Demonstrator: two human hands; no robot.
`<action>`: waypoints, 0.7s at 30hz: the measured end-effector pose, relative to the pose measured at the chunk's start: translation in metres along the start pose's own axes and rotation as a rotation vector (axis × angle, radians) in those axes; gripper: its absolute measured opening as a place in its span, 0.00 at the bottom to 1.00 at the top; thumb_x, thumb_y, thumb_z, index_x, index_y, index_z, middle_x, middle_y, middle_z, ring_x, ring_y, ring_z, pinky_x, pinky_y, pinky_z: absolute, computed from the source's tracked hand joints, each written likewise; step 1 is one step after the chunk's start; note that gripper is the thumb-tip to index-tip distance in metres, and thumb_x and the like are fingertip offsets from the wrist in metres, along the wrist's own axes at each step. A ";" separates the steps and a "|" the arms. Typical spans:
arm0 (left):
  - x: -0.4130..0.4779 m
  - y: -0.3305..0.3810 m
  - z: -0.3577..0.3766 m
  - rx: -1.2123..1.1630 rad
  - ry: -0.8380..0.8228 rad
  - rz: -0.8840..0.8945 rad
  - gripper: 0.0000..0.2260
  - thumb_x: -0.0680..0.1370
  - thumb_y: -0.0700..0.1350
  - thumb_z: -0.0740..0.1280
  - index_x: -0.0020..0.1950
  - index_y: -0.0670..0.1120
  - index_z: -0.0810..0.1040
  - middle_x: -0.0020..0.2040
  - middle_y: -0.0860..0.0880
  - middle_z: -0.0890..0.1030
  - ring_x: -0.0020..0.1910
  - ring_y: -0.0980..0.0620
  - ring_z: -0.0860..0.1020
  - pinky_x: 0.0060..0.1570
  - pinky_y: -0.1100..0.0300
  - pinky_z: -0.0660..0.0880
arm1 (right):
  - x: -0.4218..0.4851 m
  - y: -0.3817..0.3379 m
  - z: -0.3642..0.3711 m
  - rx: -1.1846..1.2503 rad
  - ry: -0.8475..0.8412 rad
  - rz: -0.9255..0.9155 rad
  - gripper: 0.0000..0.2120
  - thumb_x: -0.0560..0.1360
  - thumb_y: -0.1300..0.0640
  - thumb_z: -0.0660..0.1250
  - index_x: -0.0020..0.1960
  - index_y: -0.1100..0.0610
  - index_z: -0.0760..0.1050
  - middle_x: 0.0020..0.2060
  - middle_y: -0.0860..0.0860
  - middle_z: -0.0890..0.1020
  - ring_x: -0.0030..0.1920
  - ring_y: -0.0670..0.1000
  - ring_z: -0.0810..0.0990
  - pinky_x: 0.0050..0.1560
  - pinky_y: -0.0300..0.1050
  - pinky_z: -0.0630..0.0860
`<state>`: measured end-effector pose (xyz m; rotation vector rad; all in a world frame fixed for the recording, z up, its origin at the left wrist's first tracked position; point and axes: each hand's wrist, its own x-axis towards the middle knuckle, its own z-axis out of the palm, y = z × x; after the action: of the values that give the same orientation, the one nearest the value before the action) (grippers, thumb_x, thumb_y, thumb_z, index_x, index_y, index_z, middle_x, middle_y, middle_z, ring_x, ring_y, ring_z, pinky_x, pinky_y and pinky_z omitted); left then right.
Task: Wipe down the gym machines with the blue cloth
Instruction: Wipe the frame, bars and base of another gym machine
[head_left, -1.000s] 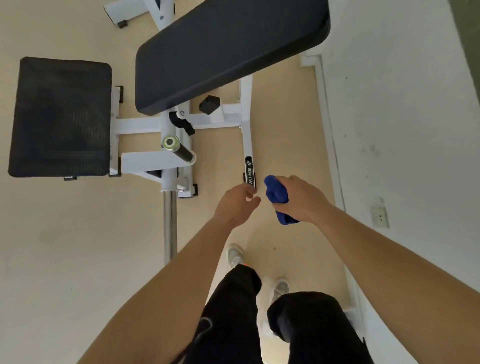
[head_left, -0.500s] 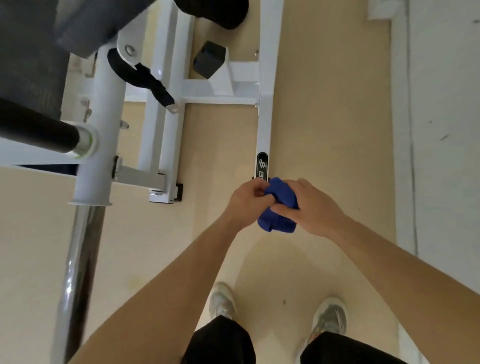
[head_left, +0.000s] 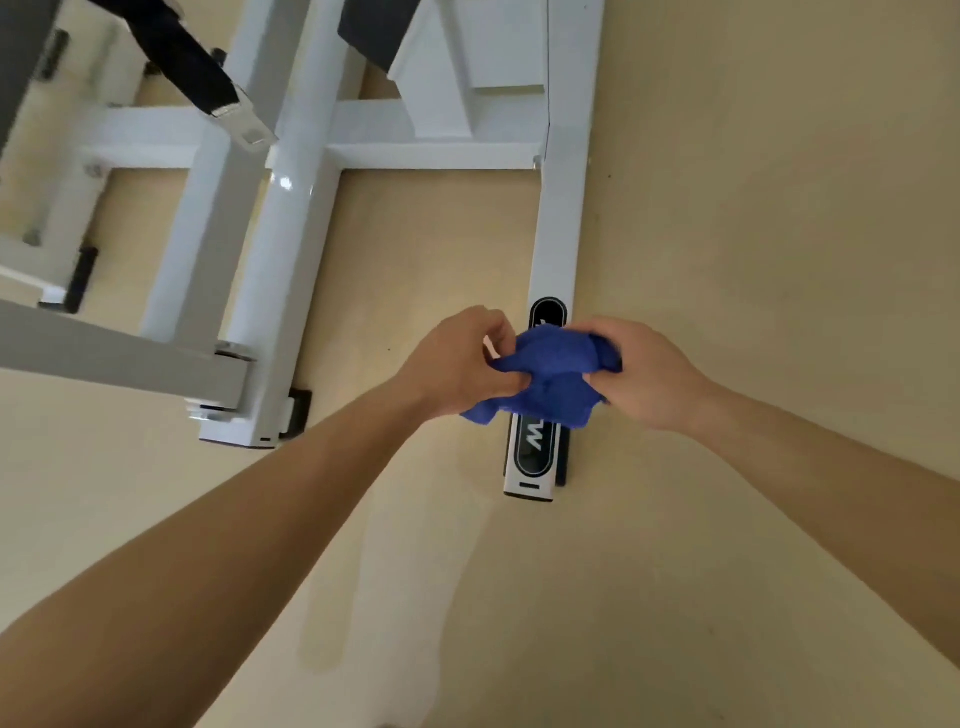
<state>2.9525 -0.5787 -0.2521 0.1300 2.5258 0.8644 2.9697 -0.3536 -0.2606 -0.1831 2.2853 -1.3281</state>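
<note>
At the far left of the view, a grey bar (head_left: 119, 358) is jutting in above the beige floor (head_left: 104, 493). Beside it the white frame (head_left: 291, 260) of the gym machine is standing on its feet, with a black strap (head_left: 176, 52) hanging across its upper part.

Moving right, the left hand (head_left: 457, 364) is pinching one edge of the blue cloth (head_left: 550, 379) between thumb and curled fingers. The right hand (head_left: 649, 374) is gripping the opposite side. The cloth is therefore bunching between the two hands, which are sitting close together with only the fabric separating them. The person seems to be pulling the cloth open or refolding it, probably to get a flat, fresh face before wiping.

The cloth is hovering directly over the low white rail (head_left: 558, 234) that is running along the floor, and it is hiding the middle of the rail's black label (head_left: 535, 452). Whether it is touching the rail cannot be told. Holding it there is likely lining up that rail as the next part to wipe.

To the right of the hands, the floor is carrying on to the edge of the view.
</note>
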 end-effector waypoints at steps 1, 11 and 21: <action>0.001 -0.006 0.007 -0.017 0.002 0.000 0.13 0.66 0.57 0.74 0.38 0.53 0.74 0.44 0.54 0.78 0.39 0.57 0.78 0.39 0.61 0.74 | 0.000 0.005 0.002 0.012 -0.003 -0.015 0.26 0.70 0.73 0.62 0.55 0.43 0.75 0.42 0.36 0.80 0.40 0.34 0.78 0.37 0.26 0.69; 0.002 -0.015 0.026 -0.292 -0.048 -0.199 0.16 0.71 0.51 0.77 0.53 0.49 0.75 0.45 0.51 0.81 0.40 0.55 0.80 0.40 0.63 0.74 | -0.023 0.021 0.008 0.204 -0.126 0.140 0.20 0.63 0.45 0.80 0.52 0.45 0.78 0.47 0.45 0.83 0.41 0.43 0.81 0.45 0.39 0.75; 0.007 -0.003 -0.013 -0.292 0.126 0.014 0.06 0.70 0.49 0.78 0.43 0.52 0.82 0.42 0.52 0.84 0.42 0.55 0.81 0.42 0.64 0.77 | -0.010 0.005 0.012 0.376 0.202 0.124 0.24 0.74 0.64 0.71 0.62 0.44 0.68 0.49 0.50 0.81 0.43 0.51 0.84 0.41 0.46 0.81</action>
<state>2.9405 -0.5870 -0.2472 -0.0010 2.4805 1.2714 2.9845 -0.3575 -0.2663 0.2249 2.1114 -1.7418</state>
